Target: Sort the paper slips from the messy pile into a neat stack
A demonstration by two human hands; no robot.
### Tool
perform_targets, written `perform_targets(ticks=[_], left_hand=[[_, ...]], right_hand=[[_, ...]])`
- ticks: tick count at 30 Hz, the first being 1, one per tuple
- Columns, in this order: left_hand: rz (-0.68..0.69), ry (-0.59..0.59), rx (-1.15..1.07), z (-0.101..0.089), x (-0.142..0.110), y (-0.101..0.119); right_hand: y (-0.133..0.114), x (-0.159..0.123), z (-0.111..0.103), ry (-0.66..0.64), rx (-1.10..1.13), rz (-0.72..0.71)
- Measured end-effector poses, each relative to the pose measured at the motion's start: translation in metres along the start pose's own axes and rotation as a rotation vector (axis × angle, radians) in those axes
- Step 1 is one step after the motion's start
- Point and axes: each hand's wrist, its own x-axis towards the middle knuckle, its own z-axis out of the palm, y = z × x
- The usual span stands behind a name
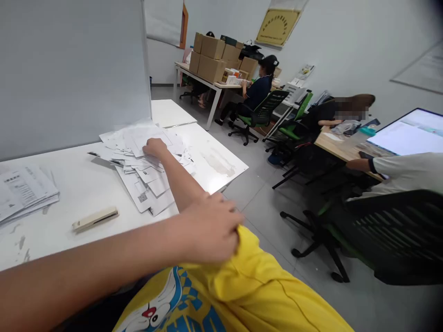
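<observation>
My right hand (154,147) reaches out over the white table (86,184) and rests on a loose pile of printed paper slips (145,175), fingers curled down onto the top sheets. My left hand (209,230) is close to my body, its fingers pinched on the fabric of my yellow shirt (249,286) near the right sleeve. My left forearm crosses the lower left of the view.
A stack of printed sheets (24,191) and a cream stapler (95,218) lie on the table's left. A grey partition (69,69) backs the table. Right of it: black office chairs (380,230), seated people, desks and cardboard boxes (214,57).
</observation>
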Motion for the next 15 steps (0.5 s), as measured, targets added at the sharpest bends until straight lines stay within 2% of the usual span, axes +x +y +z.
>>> perform_targets(ticks=[2, 3, 4, 7, 9, 12, 15], left_hand=[[0.088, -0.063, -0.034, 0.007, 0.002, 0.017], [0.104, -0.078, -0.021, 0.007, 0.004, 0.018], [0.090, -0.074, 0.011, 0.006, 0.007, 0.015], [-0.067, 0.019, 0.154, -0.002, 0.011, -0.008], [-0.124, 0.049, 0.167, -0.003, 0.007, -0.015], [-0.073, 0.038, 0.054, 0.003, -0.009, 0.000], [0.054, 0.034, -0.075, 0.006, -0.027, 0.018]], right_hand=[[0.000, -0.001, 0.003, 0.018, -0.018, -0.003], [0.000, 0.000, 0.004, 0.020, -0.022, -0.006], [-0.002, 0.000, 0.005, 0.020, -0.027, -0.008], [-0.012, 0.004, 0.007, 0.019, -0.039, -0.012], [-0.025, 0.007, 0.009, 0.025, -0.068, -0.004], [-0.047, 0.011, 0.014, 0.019, -0.139, 0.029], [-0.059, 0.015, 0.013, -0.015, -0.165, 0.056]])
